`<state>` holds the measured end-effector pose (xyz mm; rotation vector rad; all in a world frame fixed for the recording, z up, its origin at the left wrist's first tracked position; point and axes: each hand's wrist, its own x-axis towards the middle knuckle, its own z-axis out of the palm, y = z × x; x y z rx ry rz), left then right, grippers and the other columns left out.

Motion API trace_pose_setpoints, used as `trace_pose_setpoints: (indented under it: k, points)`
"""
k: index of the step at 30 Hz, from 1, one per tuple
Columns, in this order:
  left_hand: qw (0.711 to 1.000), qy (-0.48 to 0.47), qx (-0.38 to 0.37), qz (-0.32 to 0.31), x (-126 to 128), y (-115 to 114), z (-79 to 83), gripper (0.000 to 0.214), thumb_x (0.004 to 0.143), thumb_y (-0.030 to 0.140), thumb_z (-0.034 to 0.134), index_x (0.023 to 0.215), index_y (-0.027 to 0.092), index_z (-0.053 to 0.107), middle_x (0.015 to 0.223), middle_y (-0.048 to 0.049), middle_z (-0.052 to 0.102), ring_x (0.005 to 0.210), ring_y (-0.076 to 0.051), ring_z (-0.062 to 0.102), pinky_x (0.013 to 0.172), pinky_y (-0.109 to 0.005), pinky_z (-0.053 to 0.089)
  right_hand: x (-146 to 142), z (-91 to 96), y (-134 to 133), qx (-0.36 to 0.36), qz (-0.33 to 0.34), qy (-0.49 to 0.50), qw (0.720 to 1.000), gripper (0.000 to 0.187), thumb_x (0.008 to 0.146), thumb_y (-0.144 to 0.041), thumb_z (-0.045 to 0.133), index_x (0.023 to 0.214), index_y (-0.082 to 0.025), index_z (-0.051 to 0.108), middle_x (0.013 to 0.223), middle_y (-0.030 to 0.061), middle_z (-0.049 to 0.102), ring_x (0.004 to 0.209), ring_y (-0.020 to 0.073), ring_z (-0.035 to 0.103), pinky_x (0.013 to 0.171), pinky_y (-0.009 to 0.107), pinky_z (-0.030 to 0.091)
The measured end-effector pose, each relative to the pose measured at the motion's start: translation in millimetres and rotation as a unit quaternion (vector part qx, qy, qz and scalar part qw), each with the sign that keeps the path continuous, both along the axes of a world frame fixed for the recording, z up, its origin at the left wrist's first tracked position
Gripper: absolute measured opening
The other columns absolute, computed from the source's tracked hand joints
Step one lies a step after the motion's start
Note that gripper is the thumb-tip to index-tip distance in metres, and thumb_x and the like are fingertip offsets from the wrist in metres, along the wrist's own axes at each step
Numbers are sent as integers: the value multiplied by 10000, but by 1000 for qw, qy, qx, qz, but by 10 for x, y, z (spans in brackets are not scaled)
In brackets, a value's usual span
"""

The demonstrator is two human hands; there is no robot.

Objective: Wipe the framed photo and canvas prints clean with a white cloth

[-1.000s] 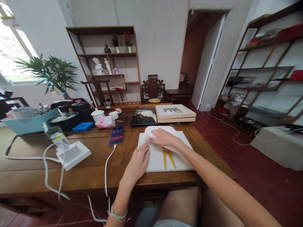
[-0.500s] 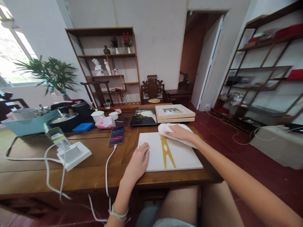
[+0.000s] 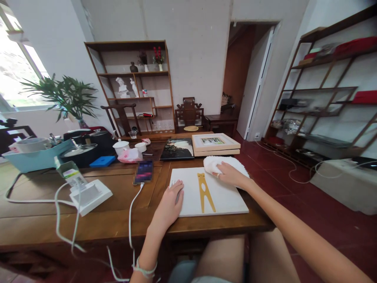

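Note:
A white canvas board (image 3: 226, 196) with a yellow forked shape (image 3: 204, 192) painted on it lies flat at the near edge of the wooden table (image 3: 118, 192). My left hand (image 3: 168, 203) rests flat on the board's near left corner, fingers stretched out. At the board's far right corner my right hand (image 3: 231, 175) presses a white cloth (image 3: 213, 164) down, fingers curled over it.
Behind the board lie a dark painting (image 3: 177, 148) and stacked light wooden frames (image 3: 215, 144). A phone (image 3: 143, 172) on a white cable, a white charger box (image 3: 91, 195), a pink bag (image 3: 129, 155), teaware and a blue tub (image 3: 38, 155) fill the table's left. Shelves line the walls.
My right hand has slid the cloth from the board's far left middle across to its far right corner, uncovering the yellow shape. My left hand has stayed put.

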<state>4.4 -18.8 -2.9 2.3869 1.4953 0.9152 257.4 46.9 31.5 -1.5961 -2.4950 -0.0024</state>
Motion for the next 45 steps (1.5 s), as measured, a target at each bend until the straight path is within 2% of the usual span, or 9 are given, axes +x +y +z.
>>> trace_pose_setpoints:
  k: [6, 11, 15, 18, 21, 27, 32, 37, 45]
  points:
    - [1000, -4, -2, -1, -1, 8, -12, 348, 868, 203, 369, 1116, 76, 579, 1237, -160, 552, 1214, -219, 456, 1042, -407, 337, -6, 97, -548, -10, 48, -19, 999, 235, 856, -220, 385, 839, -122, 598, 902, 144, 639, 971, 284, 528, 900, 391, 340]
    - [1000, -6, -3, -4, 6, 13, -17, 348, 868, 193, 368, 1119, 70, 575, 1238, -163, 551, 1219, -219, 450, 1044, -407, 334, 65, 146, -1326, -39, 107, 4, 994, 271, 744, -70, 395, 907, -157, 592, 1305, 98, 481, 1234, 252, 363, 1033, 392, 229]
    - [1000, -9, -2, -1, 11, 4, -13, 335, 866, 192, 375, 1113, 94, 579, 1239, -155, 552, 1215, -233, 454, 1028, -438, 347, 88, 162, -1576, -58, 100, 3, 993, 297, 732, -69, 398, 932, -178, 589, 1352, 62, 436, 1257, 236, 337, 1038, 380, 233]
    - [1000, -9, 0, -2, 9, -7, -7, 329, 865, 191, 376, 1110, 102, 577, 1240, -152, 552, 1216, -232, 453, 1026, -439, 349, 50, 165, -1384, -61, 70, -4, 996, 231, 810, -156, 383, 886, -160, 601, 1133, 126, 597, 1098, 264, 488, 960, 389, 315]
    - [1000, -6, 4, -2, 5, -12, -1, 321, 859, 185, 384, 1100, 103, 579, 1231, -150, 560, 1211, -224, 459, 1032, -426, 346, 14, 167, -960, -63, 31, 4, 998, 270, 860, -298, 377, 866, -148, 601, 941, 132, 638, 949, 272, 543, 857, 369, 375]
    - [1000, -12, 8, -6, 1, 3, -5, 318, 853, 193, 395, 1092, 104, 584, 1222, -153, 565, 1198, -228, 474, 1027, -427, 355, 39, 193, -69, -82, -16, 70, 994, 255, 821, -337, 432, 867, -146, 593, 1006, 125, 626, 894, 256, 559, 762, 304, 391]
    - [1000, -13, 4, -5, -1, 3, -10, 322, 858, 194, 385, 1101, 109, 579, 1229, -148, 561, 1204, -223, 468, 1032, -427, 348, 75, 173, 127, -90, -32, 102, 990, 274, 820, -332, 421, 964, -155, 573, 1086, 107, 609, 938, 248, 551, 768, 291, 393]
    - [1000, -18, -2, -4, 8, 4, -5, 321, 857, 186, 386, 1097, 100, 581, 1230, -157, 558, 1201, -233, 470, 1026, -446, 348, 100, 158, -254, -93, -32, 86, 991, 294, 837, -382, 392, 825, -155, 579, 950, 128, 626, 870, 265, 546, 768, 326, 387]
    - [1000, -21, 12, -4, 12, 14, -20, 311, 855, 194, 395, 1081, 107, 591, 1215, -153, 570, 1195, -234, 476, 1020, -434, 362, 135, 265, -1432, -154, 37, 46, 986, 243, 858, -359, 400, 843, -213, 594, 942, 86, 616, 899, 249, 540, 820, 347, 379]
